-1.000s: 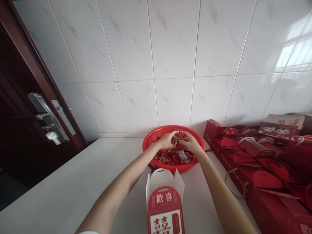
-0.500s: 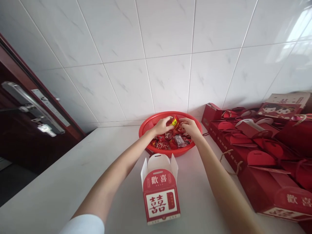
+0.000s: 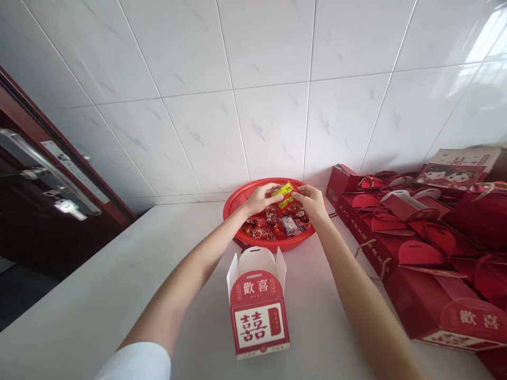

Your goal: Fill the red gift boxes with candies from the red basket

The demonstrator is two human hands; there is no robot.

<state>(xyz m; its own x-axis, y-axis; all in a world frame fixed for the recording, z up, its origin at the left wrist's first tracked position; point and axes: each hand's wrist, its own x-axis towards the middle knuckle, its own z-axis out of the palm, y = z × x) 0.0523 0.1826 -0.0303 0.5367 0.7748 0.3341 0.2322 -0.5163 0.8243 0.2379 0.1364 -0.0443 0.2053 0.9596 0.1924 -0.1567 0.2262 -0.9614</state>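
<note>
Over a red plastic basket (image 3: 242,238), my left hand (image 3: 261,199) and my right hand (image 3: 311,200) hold a red and yellow wrapped packet (image 3: 285,196) between them. The left fingers and thumb pinch its left side, the right ones its right side. Below it in the basket lie several wrapped candies (image 3: 263,227), mostly red, with a clear silvery one (image 3: 291,226) among them. In front of the basket stands a red and white gift box (image 3: 259,311), its top flaps raised and open. What lies inside the box is hidden.
Along the right side several red gift boxes (image 3: 459,311) sit packed together, some with cords. A box with cartoon faces (image 3: 453,171) is at the back right. Behind the white tabletop (image 3: 158,264) rises a tiled wall (image 3: 190,142). A dark red door (image 3: 35,195) stands on the left.
The packet has been turned and spread flatter, so more of its yellow face shows. My right fingers, which were beside it, now grip its right edge.
</note>
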